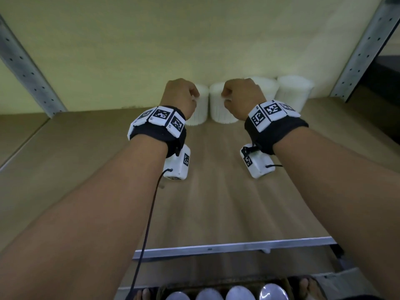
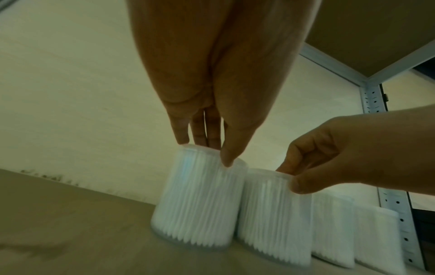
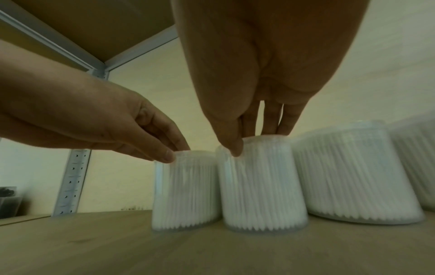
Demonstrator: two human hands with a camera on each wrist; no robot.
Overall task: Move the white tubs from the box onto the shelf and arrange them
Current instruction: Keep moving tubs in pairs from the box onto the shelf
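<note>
Now the left hand [image 1: 180, 95] pinches the top rim of the leftmost tub [image 2: 197, 201] on the shelf [image 1: 216, 191]; beside it, touching, the right hand [image 1: 242, 95] pinches the second tub [image 3: 261, 186]. Two more tubs [image 3: 348, 178] stand further right along the wall.

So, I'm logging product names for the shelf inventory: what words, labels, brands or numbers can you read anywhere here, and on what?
No readable text: the tub under the left hand and the tub under the right hand show no label, only white sticks inside.
Wristbands: black-and-white square marker codes; tiny characters beside them are too small to read.
Shelf upright: punched holes only.
</note>
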